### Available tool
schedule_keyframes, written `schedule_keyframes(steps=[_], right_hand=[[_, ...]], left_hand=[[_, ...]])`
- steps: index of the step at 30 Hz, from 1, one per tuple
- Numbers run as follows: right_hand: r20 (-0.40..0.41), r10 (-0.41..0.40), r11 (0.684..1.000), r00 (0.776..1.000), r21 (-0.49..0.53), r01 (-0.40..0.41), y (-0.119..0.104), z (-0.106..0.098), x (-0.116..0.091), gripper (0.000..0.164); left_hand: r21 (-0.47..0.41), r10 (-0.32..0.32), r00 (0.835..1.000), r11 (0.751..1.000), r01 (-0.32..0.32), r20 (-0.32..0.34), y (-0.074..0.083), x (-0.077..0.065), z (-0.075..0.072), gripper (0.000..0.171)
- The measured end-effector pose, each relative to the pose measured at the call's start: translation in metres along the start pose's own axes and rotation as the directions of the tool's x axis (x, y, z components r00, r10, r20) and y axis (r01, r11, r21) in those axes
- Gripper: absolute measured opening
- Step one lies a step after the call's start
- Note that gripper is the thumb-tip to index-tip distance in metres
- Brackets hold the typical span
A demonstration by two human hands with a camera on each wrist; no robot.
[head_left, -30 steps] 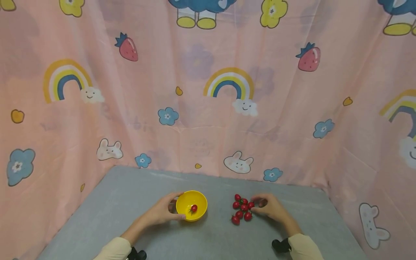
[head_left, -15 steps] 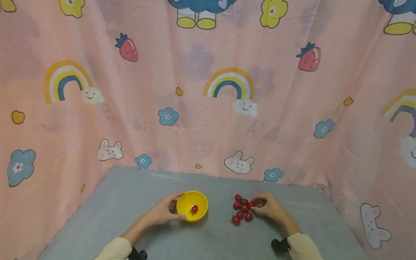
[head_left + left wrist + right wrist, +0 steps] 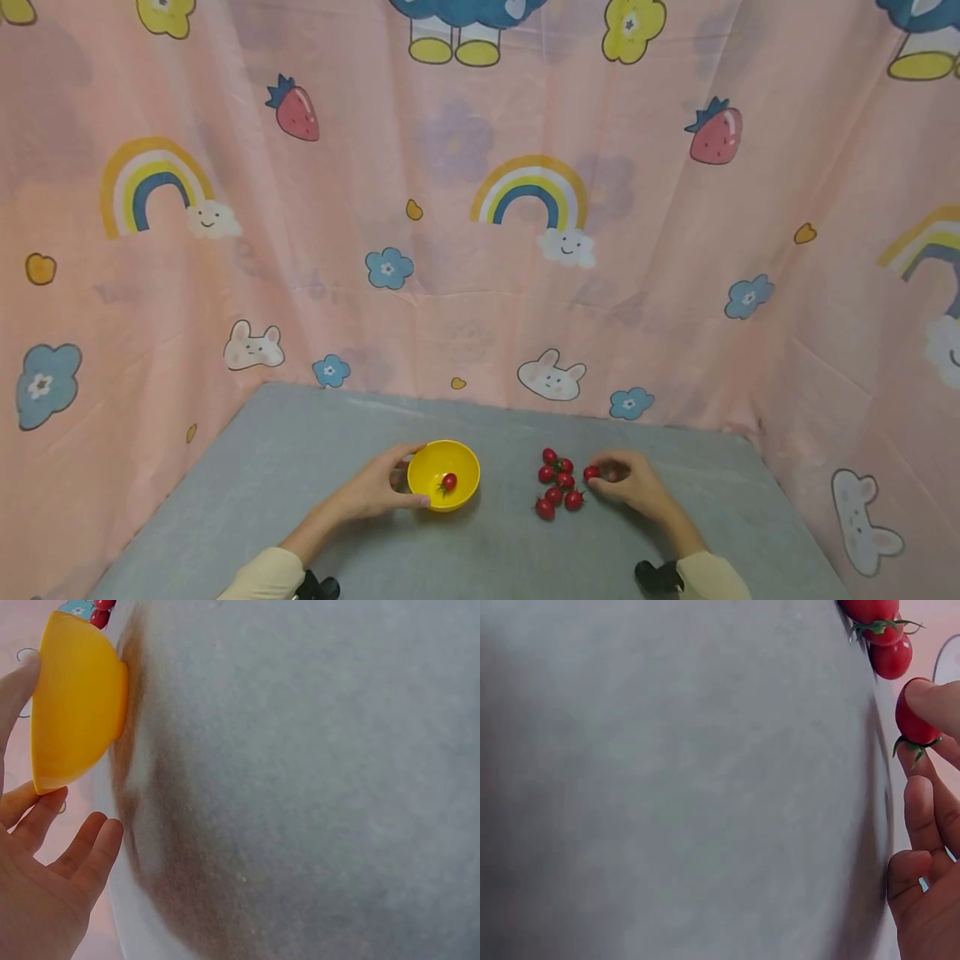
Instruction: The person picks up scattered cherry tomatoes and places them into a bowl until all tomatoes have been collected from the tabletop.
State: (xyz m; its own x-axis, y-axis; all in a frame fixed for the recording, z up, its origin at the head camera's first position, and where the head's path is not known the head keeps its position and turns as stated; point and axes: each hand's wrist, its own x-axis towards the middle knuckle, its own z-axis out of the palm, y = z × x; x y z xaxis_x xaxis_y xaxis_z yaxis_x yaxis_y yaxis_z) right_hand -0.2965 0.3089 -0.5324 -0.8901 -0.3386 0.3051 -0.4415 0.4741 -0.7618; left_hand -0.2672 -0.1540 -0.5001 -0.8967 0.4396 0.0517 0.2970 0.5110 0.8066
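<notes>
My left hand [image 3: 372,486] holds a yellow bowl [image 3: 467,493] by its side, thumb at the near rim and fingers at the far rim. One red cherry tomato [image 3: 449,481] with a green stem lies inside. The left wrist view shows the bowl [image 3: 79,701] from the side, base close over the table. My right hand [image 3: 636,485] pinches another cherry tomato [image 3: 591,472] between thumb and fingers, just right of a loose cluster of cherry tomatoes [image 3: 564,481]. From the right wrist, the pinched tomato [image 3: 909,712] shows its green calyx pointing down toward the fingers.
A grey cloth-like table surface [image 3: 315,442] lies under everything. Behind it and at both sides hangs a pink curtain [image 3: 450,325] printed with rainbows, flowers and rabbits. Black straps [image 3: 660,577] sit at both wrists by the cream sleeves [image 3: 708,575].
My right hand has moved slightly right, drawing one cherry tomato away from the cluster. The left hand and the bowl stay in place.
</notes>
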Motion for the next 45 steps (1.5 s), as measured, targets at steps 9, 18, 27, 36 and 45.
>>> schedule_keyframes(steps=[9,18,27,36,45], right_hand=[[-0.076,0.128,0.992,0.989,0.005,-0.128,-0.004,-0.007,-0.01,0.024],[-0.114,0.059,0.998,0.992,0.025,-0.056,-0.018,-0.012,-0.009,0.022],[-0.167,0.049,0.998,0.985,0.048,-0.041,-0.03,-0.001,-0.006,0.021],[-0.167,0.047,0.991,0.985,0.131,-0.025,-0.043,0.02,-0.001,0.022],[-0.145,0.091,0.983,0.985,0.174,-0.065,-0.053,0.038,0.007,0.025]], left_hand=[[-0.01,0.012,1.0,1.0,-0.012,0.0,0.002,-0.001,-0.002,0.08],[-0.003,0.003,1.0,1.0,-0.003,0.003,0.0,-0.001,-0.002,0.081],[-0.007,0.0,1.0,1.0,0.0,-0.001,-0.001,-0.001,-0.001,0.081],[-0.013,0.011,1.0,1.0,-0.012,-0.006,-0.002,0.0,-0.002,0.08],[0.011,0.014,1.0,1.0,-0.014,-0.006,-0.003,0.0,0.0,0.08]])
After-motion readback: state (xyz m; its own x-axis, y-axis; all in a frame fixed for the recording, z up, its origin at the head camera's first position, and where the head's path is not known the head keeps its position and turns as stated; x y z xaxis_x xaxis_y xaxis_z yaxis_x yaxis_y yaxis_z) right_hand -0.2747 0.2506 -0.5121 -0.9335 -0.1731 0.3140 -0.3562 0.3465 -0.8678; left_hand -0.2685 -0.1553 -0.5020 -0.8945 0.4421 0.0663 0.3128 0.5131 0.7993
